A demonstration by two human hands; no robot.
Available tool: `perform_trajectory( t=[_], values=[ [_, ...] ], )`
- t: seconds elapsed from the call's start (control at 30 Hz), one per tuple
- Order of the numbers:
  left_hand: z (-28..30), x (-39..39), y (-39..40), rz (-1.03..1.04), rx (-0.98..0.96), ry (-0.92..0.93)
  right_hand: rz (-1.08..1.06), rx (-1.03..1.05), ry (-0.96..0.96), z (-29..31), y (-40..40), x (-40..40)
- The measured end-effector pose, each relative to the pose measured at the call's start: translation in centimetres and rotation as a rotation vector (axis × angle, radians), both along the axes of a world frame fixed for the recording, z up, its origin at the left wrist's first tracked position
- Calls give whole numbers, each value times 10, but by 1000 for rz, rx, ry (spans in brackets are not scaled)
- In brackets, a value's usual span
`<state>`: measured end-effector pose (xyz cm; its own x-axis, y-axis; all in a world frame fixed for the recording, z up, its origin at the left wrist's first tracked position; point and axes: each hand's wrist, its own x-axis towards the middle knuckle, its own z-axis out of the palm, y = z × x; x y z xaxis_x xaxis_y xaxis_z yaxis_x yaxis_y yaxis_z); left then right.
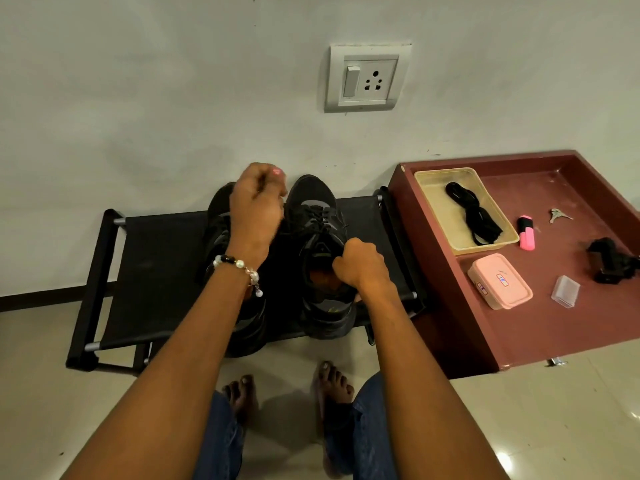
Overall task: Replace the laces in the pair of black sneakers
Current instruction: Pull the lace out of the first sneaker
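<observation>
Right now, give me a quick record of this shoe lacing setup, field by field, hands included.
surface: black fabric shoe rack against the wall
sneakers: right sneaker laced; left sneaker mostly hidden by the arm
left hand: raised over the sneakers, fingers curled; whether it pinches a lace is unclear
right hand: grips the right sneaker's tongue or collar
spare laces: black bundle in beige tray
side table: pink box, pink highlighter, keys
</observation>
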<state>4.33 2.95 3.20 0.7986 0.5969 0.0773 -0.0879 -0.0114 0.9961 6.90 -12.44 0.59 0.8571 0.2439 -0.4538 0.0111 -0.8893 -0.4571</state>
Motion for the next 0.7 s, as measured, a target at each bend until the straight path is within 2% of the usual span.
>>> perform_trajectory(
  t=[0.07,0.13,0.2,0.33,0.43,0.53,0.6,0.7],
  values=[
    [-10,-2,-5,-153,543,142,-5,-6,-6,0,0,0],
    [-23,-2,-12,-275,872,310,-12,-14,-16,0,1,-1],
    [-32,-1,-20,-281,1050,428,-18,-19,-20,0,1,-1],
    [-36,-1,-35,-158,1302,428,-24,-22,-26,-2,1,0],
    [-37,-3,-44,-140,1373,401,-22,-24,-31,-3,2,0],
    [-33,-2,-45,-207,1386,414,-27,-28,-30,-3,1,0],
    [-25,0,-39,-197,1214,433,-28,-29,-27,-2,1,0],
    [-27,4,-24,-153,782,469,-24,-23,-23,-2,2,0]
  ],
)
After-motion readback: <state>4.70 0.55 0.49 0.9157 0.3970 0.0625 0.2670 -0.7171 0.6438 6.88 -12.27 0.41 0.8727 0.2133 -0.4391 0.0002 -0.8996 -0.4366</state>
